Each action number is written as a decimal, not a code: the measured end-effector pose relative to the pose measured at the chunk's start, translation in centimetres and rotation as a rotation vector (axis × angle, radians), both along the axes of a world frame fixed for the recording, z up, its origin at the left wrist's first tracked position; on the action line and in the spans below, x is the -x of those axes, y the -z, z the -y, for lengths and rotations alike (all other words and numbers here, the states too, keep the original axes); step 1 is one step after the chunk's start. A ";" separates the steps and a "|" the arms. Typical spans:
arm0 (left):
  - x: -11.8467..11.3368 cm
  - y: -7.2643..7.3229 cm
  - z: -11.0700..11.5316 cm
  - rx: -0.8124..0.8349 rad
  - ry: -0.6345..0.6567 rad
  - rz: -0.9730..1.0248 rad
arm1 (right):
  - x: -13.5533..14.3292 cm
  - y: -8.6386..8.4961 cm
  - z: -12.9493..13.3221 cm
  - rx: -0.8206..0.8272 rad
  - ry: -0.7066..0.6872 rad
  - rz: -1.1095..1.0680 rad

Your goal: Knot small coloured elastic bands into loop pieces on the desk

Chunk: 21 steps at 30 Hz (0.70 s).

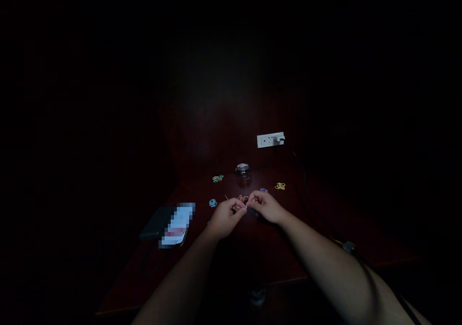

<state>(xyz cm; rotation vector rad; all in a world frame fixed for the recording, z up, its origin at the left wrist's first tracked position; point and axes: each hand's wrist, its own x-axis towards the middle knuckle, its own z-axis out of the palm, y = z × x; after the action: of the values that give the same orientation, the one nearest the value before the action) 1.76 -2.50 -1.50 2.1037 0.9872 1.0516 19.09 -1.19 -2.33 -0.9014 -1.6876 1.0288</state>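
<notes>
My left hand (226, 216) and my right hand (266, 206) meet over the table, fingertips almost touching. Both are closed in a pinch on a small pale band, which looks like a hair tie and is mostly hidden by the fingers. Just behind them lies a cluster of pink hair ties (240, 198), partly covered by my hands. Blue hair ties (212, 202) rest to the left of my left hand. Beyond my right hand are purple hair ties (263, 190) and a pile of yellow hair ties (280, 186).
Mixed-colour hair ties (217, 178) and a lidded clear jar (243, 175) are at the back. A blurred-out bright flat object (177, 225) lies beside a dark flat item (156, 223) at left. A black cable (306, 190) runs right from the wall socket (265, 141). The room is dark.
</notes>
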 end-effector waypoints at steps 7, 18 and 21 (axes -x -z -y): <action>0.2 -0.1 -0.3 -0.031 -0.099 0.067 | 0.2 0.3 0.2 0.069 -0.112 -0.010; 0.4 0.2 -0.3 -0.036 -0.017 0.024 | -0.5 0.4 -0.6 0.059 -0.065 -0.144; 0.5 0.3 -0.6 -0.067 -0.062 0.048 | -0.1 0.3 0.1 0.118 -0.177 -0.101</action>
<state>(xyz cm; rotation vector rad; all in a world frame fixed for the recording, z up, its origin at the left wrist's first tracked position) 1.27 -1.93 -1.82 2.1035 1.0125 1.1756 19.22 -1.26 -2.58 -0.7717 -1.6575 1.2827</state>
